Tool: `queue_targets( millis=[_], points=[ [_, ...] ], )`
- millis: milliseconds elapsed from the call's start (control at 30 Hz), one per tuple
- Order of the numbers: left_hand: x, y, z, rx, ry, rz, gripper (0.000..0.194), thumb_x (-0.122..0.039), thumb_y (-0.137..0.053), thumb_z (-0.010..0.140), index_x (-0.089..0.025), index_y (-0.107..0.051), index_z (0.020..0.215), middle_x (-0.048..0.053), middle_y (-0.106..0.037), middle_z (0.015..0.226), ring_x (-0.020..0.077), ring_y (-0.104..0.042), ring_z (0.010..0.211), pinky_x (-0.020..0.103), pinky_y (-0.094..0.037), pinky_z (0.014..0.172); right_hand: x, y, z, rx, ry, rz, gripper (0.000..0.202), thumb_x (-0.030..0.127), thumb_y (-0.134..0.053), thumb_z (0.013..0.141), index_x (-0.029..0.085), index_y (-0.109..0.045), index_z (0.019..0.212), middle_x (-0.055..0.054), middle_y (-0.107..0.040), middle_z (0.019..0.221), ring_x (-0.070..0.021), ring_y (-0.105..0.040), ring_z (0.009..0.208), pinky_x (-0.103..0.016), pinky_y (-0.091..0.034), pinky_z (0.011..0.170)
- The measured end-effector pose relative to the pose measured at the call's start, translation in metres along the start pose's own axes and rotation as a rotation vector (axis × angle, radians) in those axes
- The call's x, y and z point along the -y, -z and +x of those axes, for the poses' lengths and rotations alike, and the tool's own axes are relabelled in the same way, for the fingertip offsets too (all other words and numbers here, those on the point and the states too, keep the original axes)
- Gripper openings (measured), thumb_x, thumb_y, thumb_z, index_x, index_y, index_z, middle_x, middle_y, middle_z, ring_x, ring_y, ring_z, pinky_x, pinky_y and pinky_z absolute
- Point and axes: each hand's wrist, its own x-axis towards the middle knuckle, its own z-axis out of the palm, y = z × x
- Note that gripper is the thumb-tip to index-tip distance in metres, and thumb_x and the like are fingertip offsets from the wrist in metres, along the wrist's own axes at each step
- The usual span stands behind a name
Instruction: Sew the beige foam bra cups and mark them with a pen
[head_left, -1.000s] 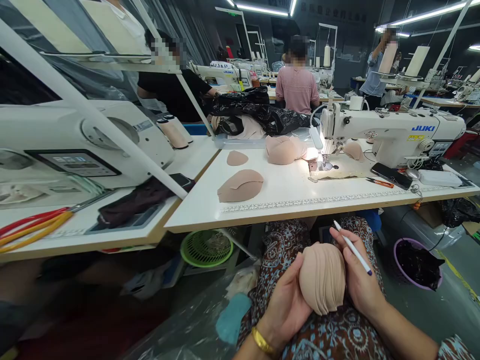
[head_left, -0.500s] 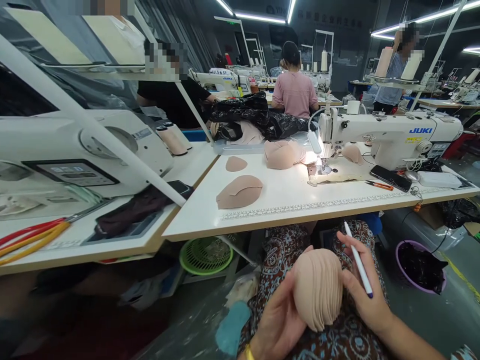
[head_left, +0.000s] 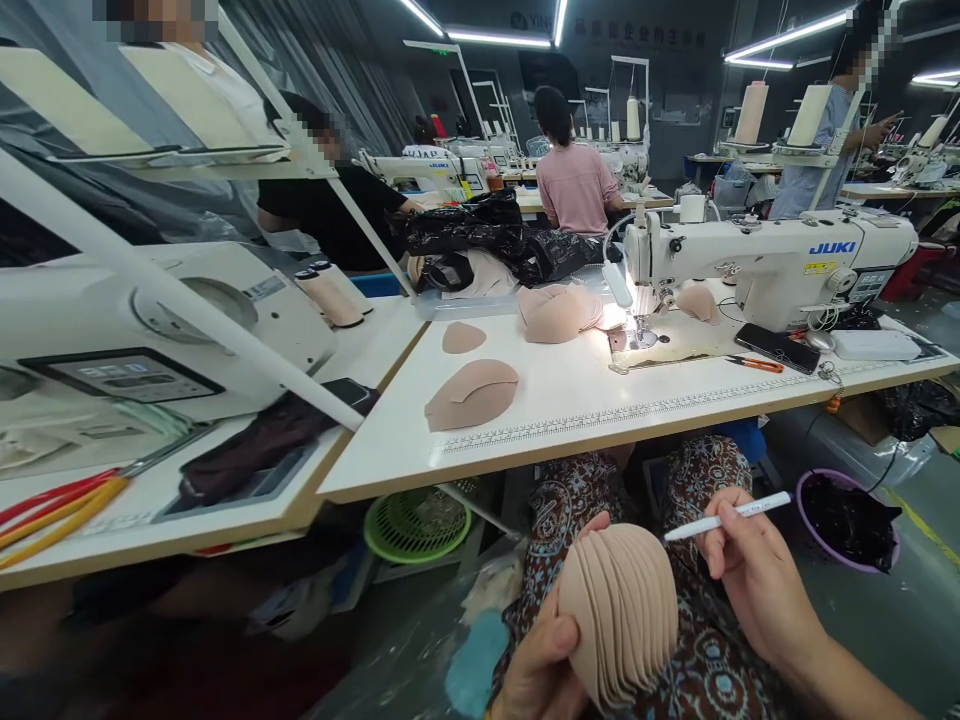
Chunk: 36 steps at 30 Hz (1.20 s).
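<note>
A fanned stack of beige fabric cup pieces (head_left: 622,610) rests above my lap, gripped at its left side by my left hand (head_left: 544,655), thumb in front. In my right hand (head_left: 754,565) is a white marker pen (head_left: 727,517), pinched between thumb and fingers. Its tip points left and sits close to the stack's upper right edge; whether it touches I cannot tell. On the table ahead lie a larger beige cup piece (head_left: 472,395) with a curved slit or seam and a small beige piece (head_left: 463,337).
A sewing machine (head_left: 772,260) with its lamp lit stands on the white table (head_left: 390,455). Beside it are a pile of beige cups (head_left: 559,312), a phone (head_left: 778,347) and orange thread snips (head_left: 755,364). A green basket (head_left: 418,525) and purple bin (head_left: 847,520) stand below.
My right hand has left the stack's right side and turned the pen from pointing upward to pointing left at the stack. The stack is lower and more fanned in my left hand.
</note>
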Motion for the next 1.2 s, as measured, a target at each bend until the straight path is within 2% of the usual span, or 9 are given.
queue_targets(
  millis=[200,367,467,633,800,933,1100,1200],
  points=[
    [0.001,0.0,-0.002,-0.002,0.019,0.035,0.111,-0.039,-0.09,0.065,-0.031,-0.033,0.16,0.014,-0.064,0.138,0.0423,-0.065,0.122,0.054,-0.053,0.104,0.005,-0.008,0.002,0.049,-0.053,0.011,0.042,0.06,-0.069,0.091,0.023,-0.056,0.078,0.004,-0.052,0.052,-0.0136,-0.041,0.055,-0.027,-0.033,0.058],
    [0.001,-0.006,0.002,-0.01,0.024,0.026,0.109,-0.038,-0.09,0.063,-0.028,-0.037,0.158,0.015,-0.064,0.137,0.0432,-0.064,0.122,0.054,-0.051,0.106,0.011,-0.009,-0.001,0.108,-0.072,0.096,0.041,0.053,-0.067,0.095,0.023,-0.053,0.071,0.004,-0.048,0.051,-0.0147,-0.035,0.056,-0.029,-0.031,0.058],
    [-0.001,-0.007,0.004,-0.019,0.022,0.023,0.108,-0.038,-0.09,0.063,-0.028,-0.038,0.157,0.015,-0.064,0.136,0.0436,-0.063,0.123,0.055,-0.05,0.107,0.014,-0.005,-0.001,0.086,-0.036,0.096,0.039,0.051,-0.066,0.096,0.024,-0.053,0.071,0.004,-0.046,0.049,-0.0156,-0.035,0.057,-0.029,-0.031,0.059],
    [-0.001,-0.009,0.001,-0.027,0.007,0.057,0.107,-0.039,-0.089,0.064,-0.028,-0.038,0.157,0.015,-0.065,0.136,0.0436,-0.063,0.123,0.056,-0.05,0.106,0.013,-0.003,-0.002,0.057,0.018,-0.035,0.038,0.056,-0.066,0.096,0.024,-0.055,0.079,0.005,-0.052,0.052,-0.0142,-0.039,0.053,-0.029,-0.032,0.057],
    [0.0,-0.005,0.001,-0.023,-0.007,0.049,0.106,-0.036,-0.088,0.065,-0.028,-0.037,0.158,0.014,-0.067,0.133,0.0413,-0.065,0.12,0.053,-0.05,0.107,0.014,-0.006,-0.004,0.106,0.006,-0.029,0.039,0.055,-0.064,0.097,0.024,-0.055,0.076,0.005,-0.051,0.049,-0.0139,-0.039,0.052,-0.029,-0.032,0.056],
    [0.001,-0.002,0.002,-0.031,-0.007,0.021,0.108,-0.034,-0.09,0.065,-0.03,-0.036,0.158,0.013,-0.068,0.131,0.0399,-0.067,0.118,0.051,-0.051,0.107,0.017,-0.004,-0.003,0.094,0.029,-0.006,0.038,0.052,-0.063,0.098,0.023,-0.055,0.074,0.004,-0.051,0.05,-0.0141,-0.037,0.054,-0.029,-0.032,0.058],
    [0.005,0.005,0.003,-0.019,-0.023,-0.002,0.106,-0.03,-0.09,0.065,-0.033,-0.037,0.157,0.012,-0.068,0.13,0.0371,-0.07,0.111,0.049,-0.057,0.098,0.014,-0.003,-0.005,0.115,0.038,-0.076,0.036,0.053,-0.061,0.1,0.024,-0.056,0.08,0.005,-0.054,0.051,-0.0137,-0.039,0.052,-0.029,-0.031,0.056],
    [0.006,0.009,0.001,-0.004,-0.036,0.003,0.102,-0.03,-0.088,0.067,-0.032,-0.038,0.157,0.012,-0.067,0.131,0.0368,-0.071,0.109,0.049,-0.058,0.096,0.014,-0.005,-0.006,0.129,0.031,-0.041,0.035,0.053,-0.062,0.099,0.024,-0.055,0.08,0.005,-0.051,0.048,-0.0138,-0.038,0.052,-0.029,-0.031,0.057]
  ],
)
